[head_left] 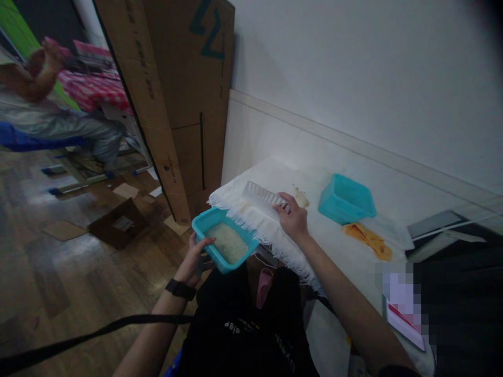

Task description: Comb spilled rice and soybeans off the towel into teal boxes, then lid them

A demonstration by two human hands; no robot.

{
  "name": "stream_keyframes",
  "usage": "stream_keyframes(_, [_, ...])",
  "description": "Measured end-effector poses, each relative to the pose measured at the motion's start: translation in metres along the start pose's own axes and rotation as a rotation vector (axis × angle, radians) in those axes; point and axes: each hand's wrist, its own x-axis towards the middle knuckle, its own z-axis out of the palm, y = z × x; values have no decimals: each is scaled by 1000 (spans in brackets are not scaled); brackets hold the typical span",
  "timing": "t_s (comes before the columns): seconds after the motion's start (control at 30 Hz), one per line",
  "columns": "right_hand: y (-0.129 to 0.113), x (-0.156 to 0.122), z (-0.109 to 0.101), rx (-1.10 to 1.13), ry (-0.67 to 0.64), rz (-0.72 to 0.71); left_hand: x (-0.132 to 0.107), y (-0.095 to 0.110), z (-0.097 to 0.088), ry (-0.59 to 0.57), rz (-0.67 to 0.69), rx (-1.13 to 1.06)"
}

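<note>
My left hand grips the near left side of a turquoise plastic tub, thumb over the rim. Pale grains that look like rice cover the tub's bottom. The tub is held just off the table's front edge, beside the fringe of a white cloth. On that cloth lies a white plastic tray with a row of slots. My right hand has its fingers closed on the tray's right end. Part of the tray is hidden behind the fingers.
A second turquoise tub stands near the wall, an orange cloth before it. Some brown crumbs lie on the table. A tall cardboard box stands at the left. Another person sits beyond it.
</note>
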Motion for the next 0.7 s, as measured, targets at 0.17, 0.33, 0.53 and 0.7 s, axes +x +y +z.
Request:
stream_keyframes(0.17, [-2, -17, 3, -39, 42, -145, 1, -1, -1, 9, -2, 22])
stream_keyframes(0.33, [2, -9, 13, -119, 80, -241, 1, -1, 0, 18, 2, 32])
stream_keyframes(0.53, [4, -25, 17, -160, 68, -355, 1, -1, -1, 14, 2, 17])
stream_keyframes(0.7, [2, -28, 15, -147, 83, -361, -1, -1, 0, 18, 6, 18])
